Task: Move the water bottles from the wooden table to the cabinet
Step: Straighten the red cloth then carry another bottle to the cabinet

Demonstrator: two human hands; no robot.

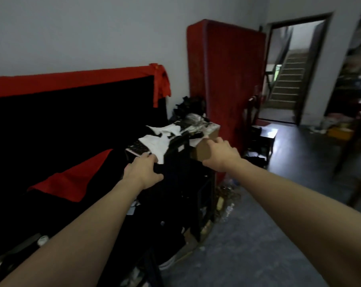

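A dim room with a cluttered black cabinet (187, 183) is seen. Nothing is held by the left hand (143, 169) or right hand (221, 155), both loosely spread. Bottles (229, 210), likely light and slippery, are best gripped mid-body.

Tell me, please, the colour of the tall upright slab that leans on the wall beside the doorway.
The tall slab is red; the head view shows it.

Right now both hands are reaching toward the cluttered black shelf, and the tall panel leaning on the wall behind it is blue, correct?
Not quite. The head view shows the tall panel is red, not blue. The rest holds: the left hand and right hand both reach toward the cluttered black shelf.
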